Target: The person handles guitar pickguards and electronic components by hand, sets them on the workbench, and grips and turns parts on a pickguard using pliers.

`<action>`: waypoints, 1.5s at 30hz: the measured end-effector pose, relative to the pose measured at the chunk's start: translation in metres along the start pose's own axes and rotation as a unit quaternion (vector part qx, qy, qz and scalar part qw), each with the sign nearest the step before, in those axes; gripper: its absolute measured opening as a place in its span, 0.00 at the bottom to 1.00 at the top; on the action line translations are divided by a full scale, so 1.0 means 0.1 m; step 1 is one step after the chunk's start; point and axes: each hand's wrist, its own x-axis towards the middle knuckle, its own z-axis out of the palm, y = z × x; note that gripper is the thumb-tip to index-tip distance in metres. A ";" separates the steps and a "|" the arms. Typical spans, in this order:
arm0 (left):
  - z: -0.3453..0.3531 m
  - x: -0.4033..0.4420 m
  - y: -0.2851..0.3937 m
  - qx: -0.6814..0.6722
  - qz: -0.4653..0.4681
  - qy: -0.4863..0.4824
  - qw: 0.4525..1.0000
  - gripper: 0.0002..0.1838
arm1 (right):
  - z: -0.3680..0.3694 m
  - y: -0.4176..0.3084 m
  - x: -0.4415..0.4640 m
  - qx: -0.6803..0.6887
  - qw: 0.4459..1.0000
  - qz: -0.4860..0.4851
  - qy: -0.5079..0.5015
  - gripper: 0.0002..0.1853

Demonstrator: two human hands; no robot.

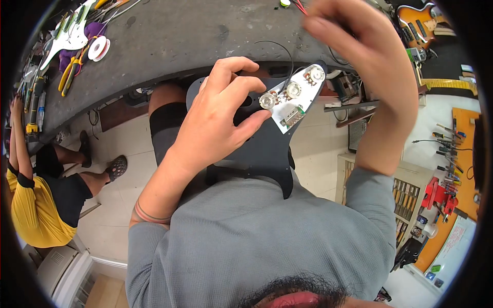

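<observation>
A black guitar pickguard [257,149] lies across the person's lap by the bench edge, its underside up. Silver foil on it carries several potentiometers [293,91] and a blade switch [292,117]. My left hand [213,115] bends over the pickguard, thumb and fingers curled around the nearest potentiometer [267,100], the thumb against its side. A thin black wire [287,49] arcs up from the potentiometers. My right hand [354,31] is raised above the bench at the upper right, fingers bent and blurred; whether it holds something cannot be made out. Red wires [300,7] show beside its fingertips.
The dark workbench [169,41] runs along the top. A white pickguard [69,33], a solder spool [99,48] and yellow-handled pliers [69,74] lie at left. A sunburst guitar [415,25] is at upper right. A person in yellow [43,210] sits at left.
</observation>
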 end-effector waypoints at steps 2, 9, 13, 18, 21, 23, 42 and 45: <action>0.00 0.00 0.02 -0.013 0.000 0.015 1.000 0.24 | 0.04 -0.16 0.40 0.001 0.997 -0.058 -0.056 0.09; -0.12 -0.09 0.00 -0.036 -0.028 0.049 0.998 0.26 | 0.91 0.33 1.12 0.046 0.961 -0.178 -0.205 0.15; -0.29 -0.18 -0.13 0.004 -0.016 0.083 0.996 0.26 | 1.03 0.52 1.07 0.112 0.968 -0.214 -0.068 0.20; -0.41 -0.33 -0.29 -0.023 -0.051 0.125 0.991 0.25 | 1.01 0.97 0.68 0.299 0.946 -0.065 0.106 0.21; -0.41 -0.33 -0.32 -0.054 -0.069 0.139 0.986 0.24 | 1.30 0.76 0.09 0.382 0.900 0.046 0.206 0.14; -0.38 -0.31 -0.32 -0.071 -0.076 0.133 0.986 0.24 | 1.57 0.65 -0.19 0.445 0.870 0.033 0.207 0.11; -0.32 0.05 -0.04 0.064 0.053 0.095 0.992 0.22 | 1.93 0.05 -0.45 0.733 0.645 0.099 0.193 0.45; -0.22 0.20 0.09 0.111 0.097 0.073 0.986 0.22 | 1.87 -0.06 -0.48 0.696 0.673 0.134 0.213 0.45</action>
